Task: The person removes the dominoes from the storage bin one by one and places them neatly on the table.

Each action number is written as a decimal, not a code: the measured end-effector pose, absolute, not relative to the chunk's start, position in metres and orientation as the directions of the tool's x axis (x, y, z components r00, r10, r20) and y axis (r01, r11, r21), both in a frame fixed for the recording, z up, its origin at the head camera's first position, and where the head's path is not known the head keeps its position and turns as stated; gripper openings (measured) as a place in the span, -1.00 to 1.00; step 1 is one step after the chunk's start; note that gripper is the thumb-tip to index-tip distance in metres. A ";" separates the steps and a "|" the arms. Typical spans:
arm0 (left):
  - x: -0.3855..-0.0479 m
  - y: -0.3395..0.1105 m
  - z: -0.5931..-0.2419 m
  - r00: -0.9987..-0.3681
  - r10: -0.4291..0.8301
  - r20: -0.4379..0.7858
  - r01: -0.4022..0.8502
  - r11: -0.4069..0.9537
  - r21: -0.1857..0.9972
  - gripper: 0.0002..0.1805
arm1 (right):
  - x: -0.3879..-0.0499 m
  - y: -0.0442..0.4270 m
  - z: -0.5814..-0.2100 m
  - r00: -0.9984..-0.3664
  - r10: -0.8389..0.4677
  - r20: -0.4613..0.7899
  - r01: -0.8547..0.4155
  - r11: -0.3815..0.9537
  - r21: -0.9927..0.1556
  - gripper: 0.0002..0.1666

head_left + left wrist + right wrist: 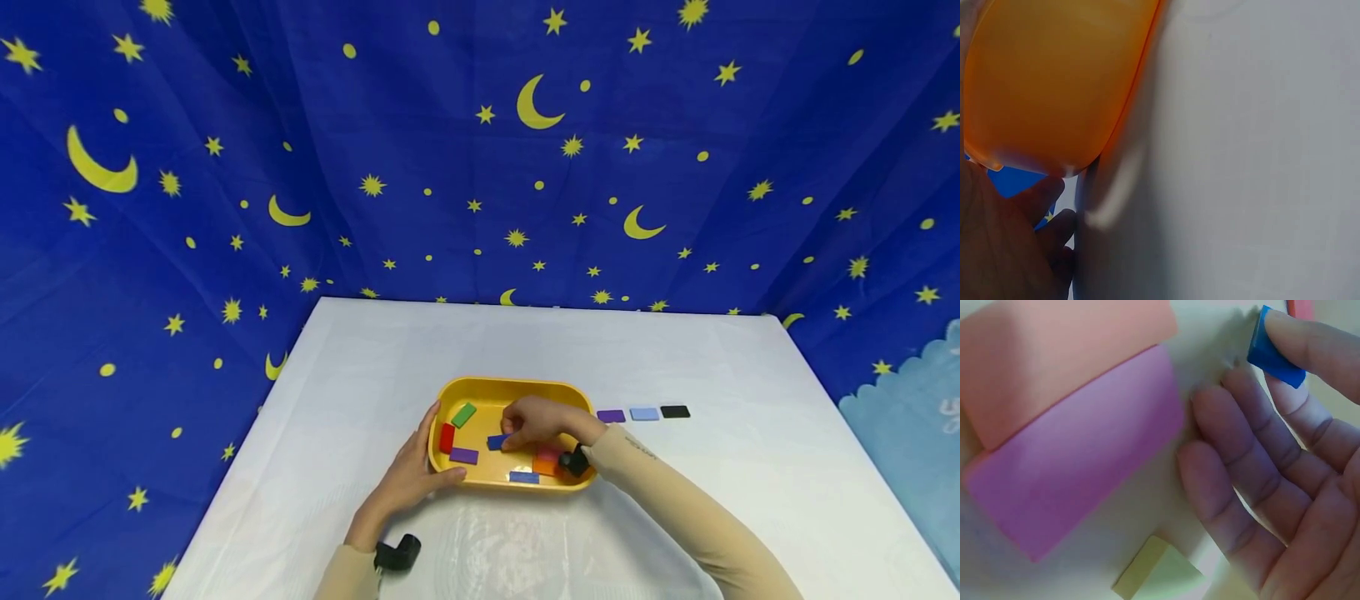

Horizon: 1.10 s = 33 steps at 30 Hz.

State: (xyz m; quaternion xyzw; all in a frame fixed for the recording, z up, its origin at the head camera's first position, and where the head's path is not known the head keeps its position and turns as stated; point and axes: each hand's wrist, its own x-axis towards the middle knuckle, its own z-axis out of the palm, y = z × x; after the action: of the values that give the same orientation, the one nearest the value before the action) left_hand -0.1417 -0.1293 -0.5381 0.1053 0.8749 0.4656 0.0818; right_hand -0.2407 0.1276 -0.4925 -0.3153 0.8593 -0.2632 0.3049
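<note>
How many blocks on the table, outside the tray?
3, right of the tray: purple block nearest, light blue block middle, black block farthest. The right sleeve may hide others.

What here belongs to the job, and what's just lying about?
Likely part of the job:
yellow tray, touched by left hand
blue block, pinched by right hand
other blocks in the tray
three blocks beside it

Probably just surroundings:
starry curtain
white tabletop

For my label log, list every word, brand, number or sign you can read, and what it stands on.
No text is readable for certain.
Right sleeve: small dark lettering near the cuff, too small to read.
Blue block in the right hand: no lettering shows.
</note>
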 end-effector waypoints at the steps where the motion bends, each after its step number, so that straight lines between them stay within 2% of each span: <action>1: -0.142 -0.129 -0.538 -0.964 0.262 -0.042 0.110 0.541 0.834 0.18 | -0.241 0.128 -0.492 -0.615 -0.705 -0.353 -0.372 0.654 -0.658 -0.78; 10: -0.142 -0.128 -0.536 -0.962 0.271 -0.024 0.127 0.524 0.842 0.19 | -0.242 0.134 -0.484 -0.634 -0.732 -0.250 -0.368 0.569 -0.735 -0.85; 25: -0.142 -0.129 -0.537 -0.961 0.274 -0.023 0.128 0.523 0.843 0.19 | -0.241 0.175 -0.465 -0.756 -0.650 -0.073 -0.351 0.497 -0.794 -0.92; 33: -0.141 -0.129 -0.536 -0.963 0.270 -0.014 0.133 0.519 0.845 0.19 | -0.237 0.200 -0.452 -0.841 -0.534 -0.080 -0.235 0.495 -0.836 -0.88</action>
State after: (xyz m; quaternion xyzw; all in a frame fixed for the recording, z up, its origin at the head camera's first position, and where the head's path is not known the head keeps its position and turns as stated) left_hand -0.1413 -0.1286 -0.5364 0.1163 0.8684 0.4766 0.0719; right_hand -0.2367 0.1999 -0.4517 -0.2267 0.8483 -0.4484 0.1671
